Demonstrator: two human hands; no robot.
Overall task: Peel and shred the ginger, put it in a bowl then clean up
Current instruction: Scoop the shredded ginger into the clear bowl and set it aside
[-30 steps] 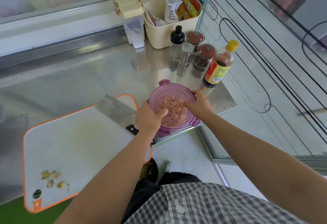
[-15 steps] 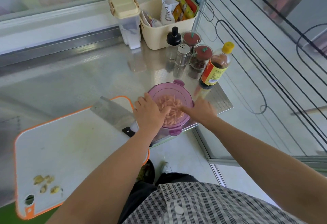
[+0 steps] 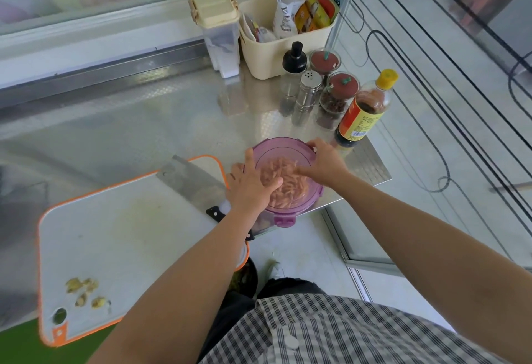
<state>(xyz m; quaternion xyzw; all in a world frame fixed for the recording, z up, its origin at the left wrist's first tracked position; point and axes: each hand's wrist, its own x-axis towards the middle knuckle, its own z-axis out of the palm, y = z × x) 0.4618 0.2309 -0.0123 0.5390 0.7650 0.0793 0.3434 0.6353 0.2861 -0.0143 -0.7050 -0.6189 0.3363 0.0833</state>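
Pressing on the round translucent purple plastic bowl (image 3: 283,214) at frame centre, the left hand (image 3: 250,185) lies flat and the right hand (image 3: 324,162) curls over its far rim, shredded ginger (image 3: 290,191) inside; yellowish peel scraps (image 3: 83,291) on the white orange-edged cutting board (image 3: 129,234), lower left, apparently await clearing.

Stainless steel counter (image 3: 144,122). Back right corner holds a cream lidded canister (image 3: 218,27) just beside a cream basket (image 3: 267,55) of sachets. In front of the basket: black-capped glass bottle (image 3: 293,75), steel shaker (image 3: 306,96), two red-lidded jars (image 3: 324,63) (image 3: 339,93), yellow-capped dark sauce bottle (image 3: 364,110). Black cables (image 3: 403,55) run across the floor on the right.
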